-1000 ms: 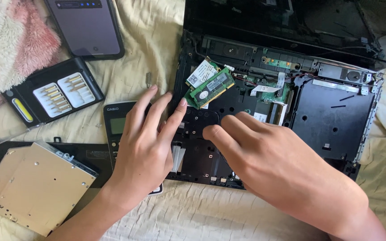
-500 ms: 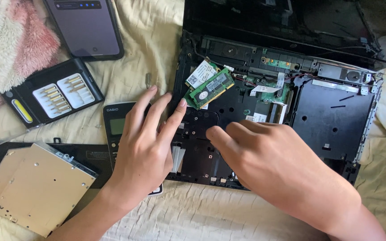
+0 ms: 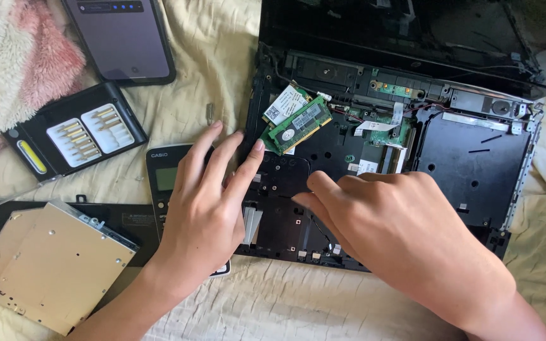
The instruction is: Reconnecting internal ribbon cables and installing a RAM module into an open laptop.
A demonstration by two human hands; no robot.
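The opened laptop base [image 3: 475, 170] lies on a cream bed sheet [image 3: 285, 309] toward the far right of the bed, its keyboard removed and its black inner frame and circuit boards bare. A green memory module [image 3: 299, 125] sits tilted up at the frame's far left part, beside a small white-labelled card [image 3: 284, 103].

The left hand [image 3: 206, 208] rests flat across the frame's left edge, fingers spread; its grip pinches nothing, and its index fingertip lies just beside the memory module's near corner. The right hand [image 3: 399, 233] covers the near middle of the frame, fingers curled down onto the black plate; whether they pinch anything cannot be told.

Under the left palm lies a black calculator [image 3: 162, 173]. A silver optical drive [image 3: 52, 265] lies near the bed's near left corner, a black screwdriver-bit case [image 3: 74, 132] farther left, and a dark tablet [image 3: 121, 38] beyond it.
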